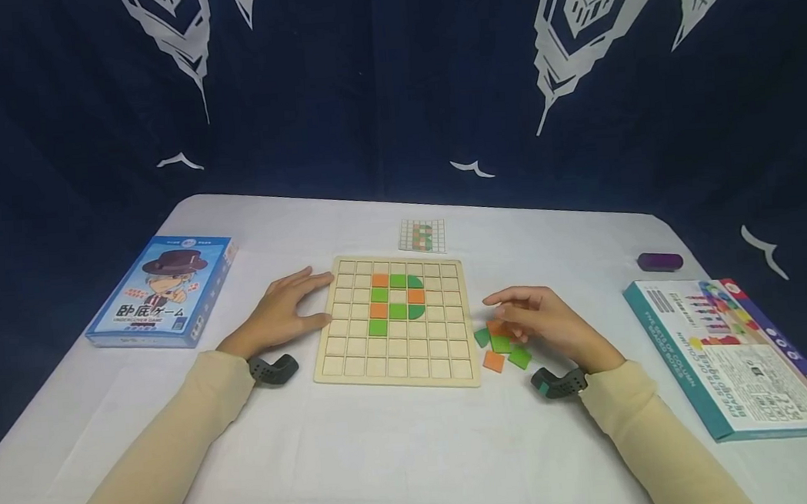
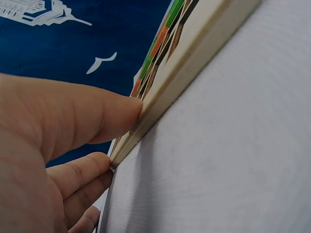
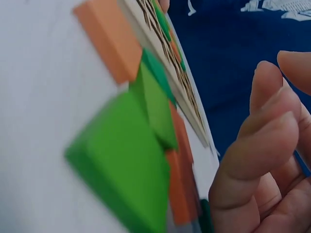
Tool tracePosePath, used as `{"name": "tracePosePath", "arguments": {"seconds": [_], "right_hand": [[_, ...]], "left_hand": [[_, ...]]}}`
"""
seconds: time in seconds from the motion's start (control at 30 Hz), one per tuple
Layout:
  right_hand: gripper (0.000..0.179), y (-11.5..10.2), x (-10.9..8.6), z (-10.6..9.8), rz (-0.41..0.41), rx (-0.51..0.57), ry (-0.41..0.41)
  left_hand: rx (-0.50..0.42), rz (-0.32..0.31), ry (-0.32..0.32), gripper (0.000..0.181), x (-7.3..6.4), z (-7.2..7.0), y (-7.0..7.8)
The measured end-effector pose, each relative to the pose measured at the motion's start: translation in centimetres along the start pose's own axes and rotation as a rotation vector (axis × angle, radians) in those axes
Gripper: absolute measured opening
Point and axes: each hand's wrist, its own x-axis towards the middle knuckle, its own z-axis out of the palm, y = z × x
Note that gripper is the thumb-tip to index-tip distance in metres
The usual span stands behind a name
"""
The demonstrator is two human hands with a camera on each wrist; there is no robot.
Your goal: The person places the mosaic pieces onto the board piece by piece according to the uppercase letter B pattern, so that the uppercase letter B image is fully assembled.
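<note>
A wooden grid board (image 1: 397, 366) lies mid-table, with orange, light green and dark green pieces set in its upper middle squares. My left hand (image 1: 284, 309) rests at the board's left side, thumb and fingertips on its edge; in the left wrist view the thumb (image 2: 97, 116) presses that edge. To the right of the board is a small heap of loose pieces, among them a green square (image 1: 519, 357), an orange square (image 1: 493, 361) and a dark green piece (image 1: 481, 337). Over the heap hovers my right hand (image 1: 543, 322), its fingers loosely bent around nothing.
Behind the board lies a small pattern card (image 1: 421, 236) with a coloured grid picture. A blue game box (image 1: 163, 291) sits at the left. On the right are a teal-edged box (image 1: 743, 362) and a dark purple cylinder (image 1: 660, 262). A dark blue curtain (image 1: 366, 92) hangs behind the table.
</note>
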Motion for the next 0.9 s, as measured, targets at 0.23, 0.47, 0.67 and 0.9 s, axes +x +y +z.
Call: {"name": "tracePosePath", "arguments": {"seconds": [0.23, 0.47, 0.67, 0.9], "right_hand": [[0.034, 0.6, -0.4, -0.6, 0.013, -0.016, 0.029], [0.038, 0.8, -0.7, -1.2, 0.030, -0.068, 0.041], [0.039, 1.0, -0.9, -2.3, 0.078, -0.159, 0.042], [0.032, 1.3, -1.2, -3.4, 0.092, -0.270, 0.021]], "left_hand": [[-0.007, 0.003, 0.000, 0.075, 0.0, -0.1, 0.1], [0.003, -0.003, -0.007, 0.075, -0.1, -0.1, -0.1], [-0.008, 0.011, -0.001, 0.074, -0.1, -0.1, -0.1], [-0.006, 0.010, -0.003, 0.074, -0.1, -0.1, 0.1]]}}
